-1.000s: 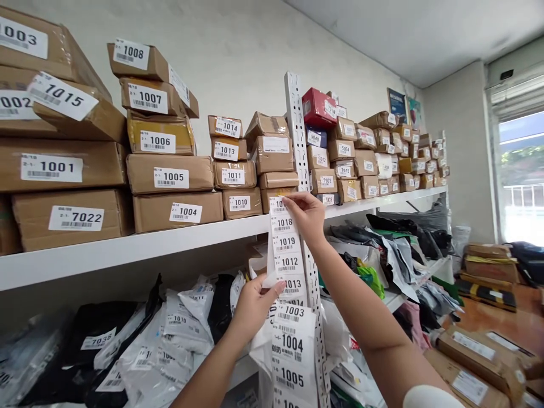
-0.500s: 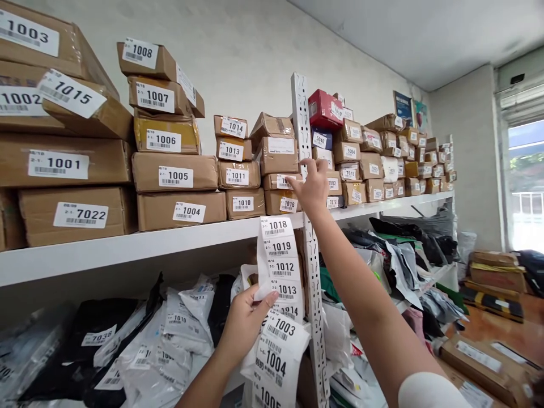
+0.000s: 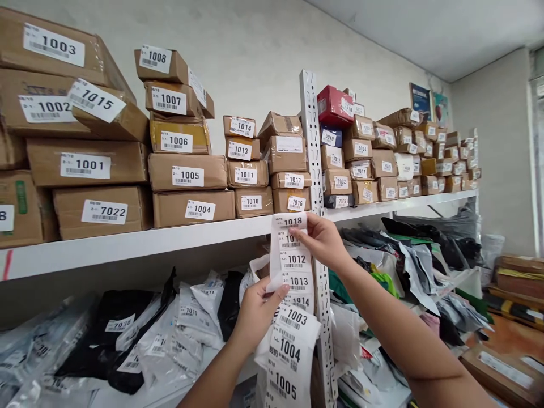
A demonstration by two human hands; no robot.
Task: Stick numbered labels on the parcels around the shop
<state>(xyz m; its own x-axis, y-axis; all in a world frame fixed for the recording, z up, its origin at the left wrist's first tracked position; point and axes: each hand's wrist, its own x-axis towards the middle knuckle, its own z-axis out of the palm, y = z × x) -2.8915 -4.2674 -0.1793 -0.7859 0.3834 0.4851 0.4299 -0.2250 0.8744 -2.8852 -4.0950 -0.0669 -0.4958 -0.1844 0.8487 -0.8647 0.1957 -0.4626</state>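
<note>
Label strip (image 3: 297,281), long axis nearly vertical, 1018 end uppermost

The scene is viewed from the person's head, with the camera faced forward and obliquely along the wall (image 3: 255,62). The left hand (image 3: 257,311) and right hand (image 3: 326,242) are framed close, below centre; the upper shelf (image 3: 127,244) is seen receding rightward.

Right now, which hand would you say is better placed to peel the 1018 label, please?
Probably the right hand: it is at the label strip's top, by the 1018 label, while the left hand holds the strip lower down.
</note>
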